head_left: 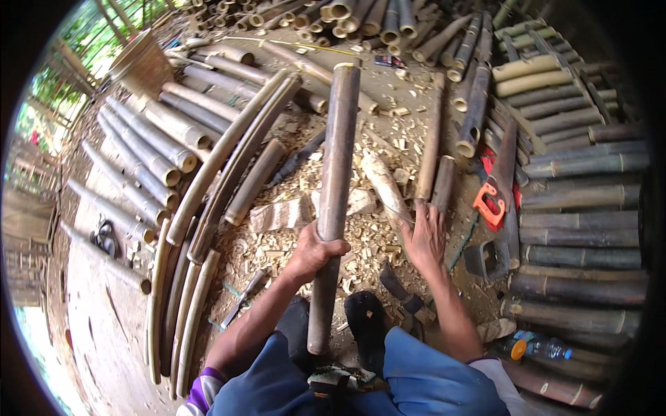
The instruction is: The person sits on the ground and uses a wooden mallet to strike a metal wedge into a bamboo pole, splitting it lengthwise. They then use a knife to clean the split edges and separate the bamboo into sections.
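My left hand is closed around the lower part of a dark bamboo pole. The pole stands nearly upright between my knees, its lower end close to my feet. Out to the right, my right hand is open, fingers stretched forward. Its fingertips reach the near ends of a long brown bamboo piece and a shorter dark bamboo piece; whether they press on them I cannot tell. Beside that hand lies a pale, rough piece of wood. A dark tool with a curved end rests by my right foot.
Wood chips cover the ground. An orange-handled saw leans at right, beside stacked bamboo. More bamboo poles lie at left, near a bucket. A narrow flat tool and a plastic bottle lie nearer.
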Action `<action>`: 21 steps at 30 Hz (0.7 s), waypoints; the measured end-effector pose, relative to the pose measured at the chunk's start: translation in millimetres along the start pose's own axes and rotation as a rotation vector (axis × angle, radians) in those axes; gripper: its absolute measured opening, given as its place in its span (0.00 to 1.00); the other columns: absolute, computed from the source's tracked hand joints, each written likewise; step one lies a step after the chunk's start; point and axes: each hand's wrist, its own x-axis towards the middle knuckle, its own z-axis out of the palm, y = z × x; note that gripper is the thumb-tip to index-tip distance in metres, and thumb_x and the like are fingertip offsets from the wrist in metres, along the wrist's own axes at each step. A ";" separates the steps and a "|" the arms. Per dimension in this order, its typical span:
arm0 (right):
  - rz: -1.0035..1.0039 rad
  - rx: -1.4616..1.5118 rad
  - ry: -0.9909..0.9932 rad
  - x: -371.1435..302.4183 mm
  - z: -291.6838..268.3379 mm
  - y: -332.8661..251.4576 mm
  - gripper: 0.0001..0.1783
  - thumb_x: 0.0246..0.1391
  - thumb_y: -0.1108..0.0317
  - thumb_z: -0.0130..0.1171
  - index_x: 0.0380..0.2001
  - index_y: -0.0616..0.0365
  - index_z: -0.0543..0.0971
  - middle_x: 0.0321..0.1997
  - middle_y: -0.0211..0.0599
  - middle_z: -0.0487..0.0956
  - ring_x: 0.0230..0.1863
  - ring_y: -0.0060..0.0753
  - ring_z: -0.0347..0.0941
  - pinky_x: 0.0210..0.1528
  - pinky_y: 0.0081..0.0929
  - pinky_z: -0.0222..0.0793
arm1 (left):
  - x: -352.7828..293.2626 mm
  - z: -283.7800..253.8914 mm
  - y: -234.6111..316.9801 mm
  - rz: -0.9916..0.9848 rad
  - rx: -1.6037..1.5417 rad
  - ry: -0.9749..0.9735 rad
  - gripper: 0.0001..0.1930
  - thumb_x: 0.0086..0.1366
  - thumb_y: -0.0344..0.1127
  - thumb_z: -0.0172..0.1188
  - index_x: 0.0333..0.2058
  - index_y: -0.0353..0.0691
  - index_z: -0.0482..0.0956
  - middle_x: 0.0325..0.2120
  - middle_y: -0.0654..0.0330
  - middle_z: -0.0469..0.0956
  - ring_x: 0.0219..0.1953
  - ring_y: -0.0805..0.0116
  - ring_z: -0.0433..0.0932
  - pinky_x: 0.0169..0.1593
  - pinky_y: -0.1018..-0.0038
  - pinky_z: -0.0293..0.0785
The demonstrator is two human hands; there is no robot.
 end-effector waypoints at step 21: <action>0.109 0.913 0.161 0.2 -95.0 38.4 0.43 0.71 0.51 0.57 0.80 0.51 0.53 0.75 0.53 0.66 0.71 0.49 0.66 0.72 0.46 0.63 | -5.4 -35.7 -77.6 0.004 0.239 0.470 0.51 0.52 0.59 0.82 0.60 0.27 0.65 0.52 0.38 0.74 0.54 0.49 0.77 0.58 0.57 0.79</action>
